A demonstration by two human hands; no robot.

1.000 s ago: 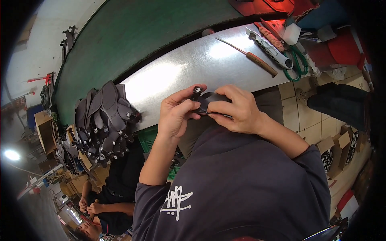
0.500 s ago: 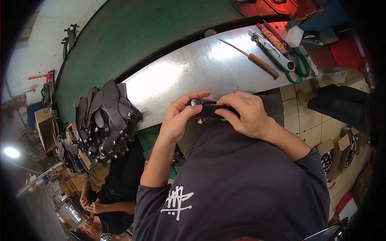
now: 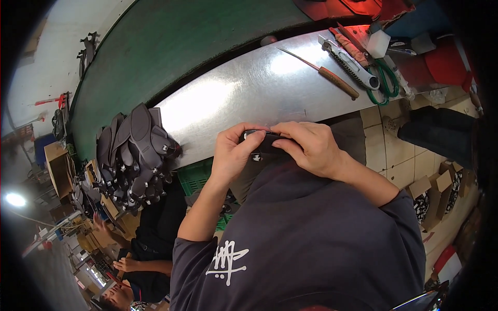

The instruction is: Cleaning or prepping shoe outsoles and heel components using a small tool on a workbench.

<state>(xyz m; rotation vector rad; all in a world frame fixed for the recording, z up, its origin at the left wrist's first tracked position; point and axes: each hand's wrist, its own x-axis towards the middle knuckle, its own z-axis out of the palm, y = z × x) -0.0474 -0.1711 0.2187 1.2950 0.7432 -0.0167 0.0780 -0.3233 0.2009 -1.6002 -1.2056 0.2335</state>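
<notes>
In front of my chest, just off the bench's near edge, I hold a dark sandal between both hands. My fingers cover much of it, and a small white mark hangs below my left thumb. My left hand is closed on its left end, thumb on top. From the right, my right hand pinches it between thumb and fingers, its fingertips close to those of my left. Left of my arm lies a heap of similar dark grey sandals, with soles and straps showing.
The metal bench carries a wooden-handled awl, a utility knife and green-handled scissors at right. Behind runs a green belt. A co-worker sits at lower left. Open cardboard boxes stand on the floor at right.
My hands have drawn closer together on the sandal, and more of it is covered. My right hand has shifted slightly left. The co-worker's one hand has lifted away from the other.
</notes>
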